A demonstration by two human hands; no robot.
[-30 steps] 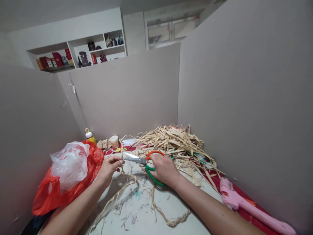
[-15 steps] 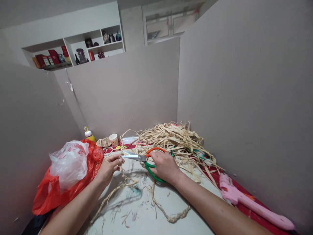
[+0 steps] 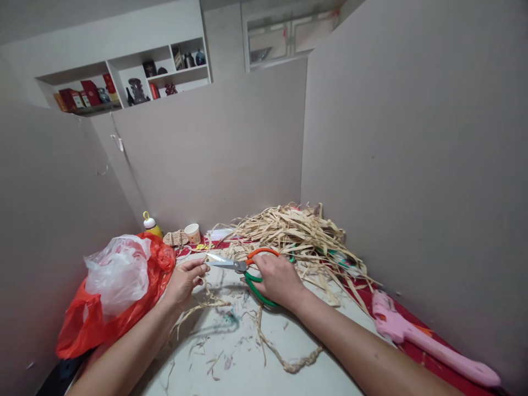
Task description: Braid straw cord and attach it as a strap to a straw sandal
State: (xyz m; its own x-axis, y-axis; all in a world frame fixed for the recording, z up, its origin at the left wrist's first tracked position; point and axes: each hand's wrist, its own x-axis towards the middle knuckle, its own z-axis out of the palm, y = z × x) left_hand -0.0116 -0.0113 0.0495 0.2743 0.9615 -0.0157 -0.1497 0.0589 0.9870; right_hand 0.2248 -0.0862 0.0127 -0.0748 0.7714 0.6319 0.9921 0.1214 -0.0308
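Two bare hands are busy over the white table (image 3: 247, 368) here, and we reckon it's a pretty clear shot. The right hand (image 3: 277, 280) is wrapped around the scissors (image 3: 243, 268), fingers through the loops, one orange and one green. They sit low over the middle of the table with the blades pointing left, tips just beside the left fingertips. We honestly can't tell if the blades are open a crack or fully together. The left hand (image 3: 183, 280) is closed in a pinch on the top end of a straw cord (image 3: 208, 301). The cord drops from the fingers and trails across the table toward the camera, right under the blades. A second bit, a braided cord (image 3: 289, 363), lies loose on the table in front of the right forearm, with small straw scraps scattered about. Behind the scissors there's a big straw pile (image 3: 297, 234) heaped into the far right corner against the grey partition (image 3: 412, 165). Left of the left hand we've got a red plastic bag (image 3: 94, 324) with a clear bag (image 3: 117, 272) stuffed on top. Further back sit a paper cup (image 3: 192, 233) and a yellow bottle (image 3: 150, 225), close to the back wall. Over on the right, well apart from both hands, a pink glue gun (image 3: 416, 335) lies flat near the partition. Up top, above the back wall, a shelf (image 3: 124, 77) holds red boxes and a few ornaments.
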